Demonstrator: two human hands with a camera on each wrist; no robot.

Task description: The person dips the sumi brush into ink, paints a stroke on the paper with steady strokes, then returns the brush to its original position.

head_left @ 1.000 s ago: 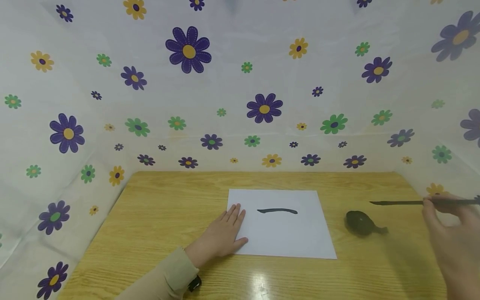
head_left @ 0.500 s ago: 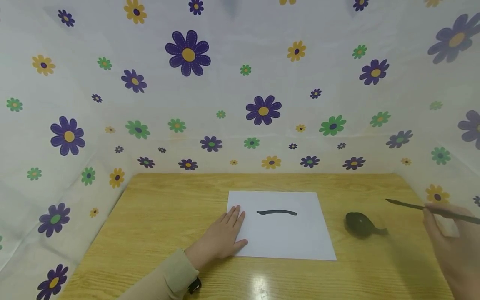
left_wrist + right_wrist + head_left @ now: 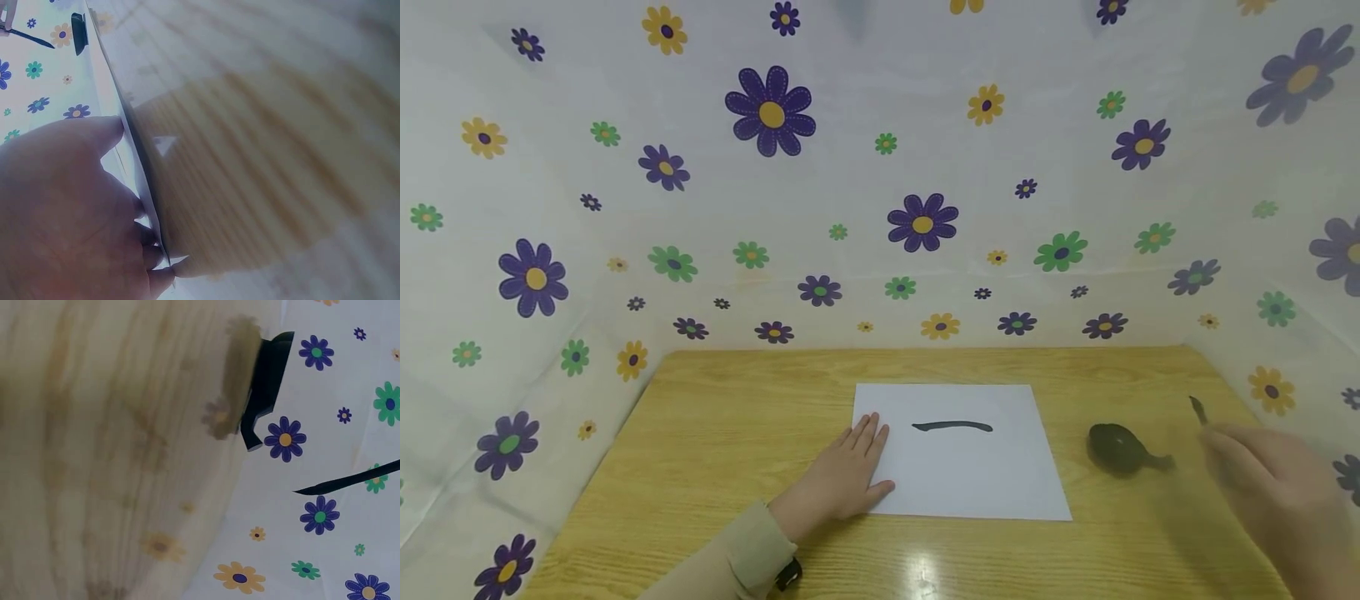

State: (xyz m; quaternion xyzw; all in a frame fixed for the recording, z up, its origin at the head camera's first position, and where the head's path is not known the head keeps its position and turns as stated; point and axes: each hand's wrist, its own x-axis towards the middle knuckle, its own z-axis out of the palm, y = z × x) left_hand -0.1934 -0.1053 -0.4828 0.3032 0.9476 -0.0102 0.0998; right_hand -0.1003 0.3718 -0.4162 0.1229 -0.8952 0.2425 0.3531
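Observation:
My left hand (image 3: 842, 475) lies flat on the left edge of a white sheet of paper (image 3: 977, 479), its fingers straight and a little spread. Across the upper part of the sheet runs one black ink stroke (image 3: 953, 426). On the right, my right hand (image 3: 1273, 492) pinches a dark writing brush (image 3: 1199, 412), held above the table with its tip pointing up and away. A dark, rounded ink dish (image 3: 1118, 448) with a short handle sits between paper and right hand. The right wrist view shows the brush (image 3: 350, 482) and dish (image 3: 270, 375), but not the hand.
The wooden table (image 3: 737, 433) carries the paper and dish. White cloth walls (image 3: 850, 183) printed with flowers enclose its back and sides. A small black object (image 3: 789, 573) shows under the left sleeve (image 3: 730, 550).
My right hand has shifted left and turned, so the brush swings from lying level to pointing away. The left hand, paper and ink dish stay put.

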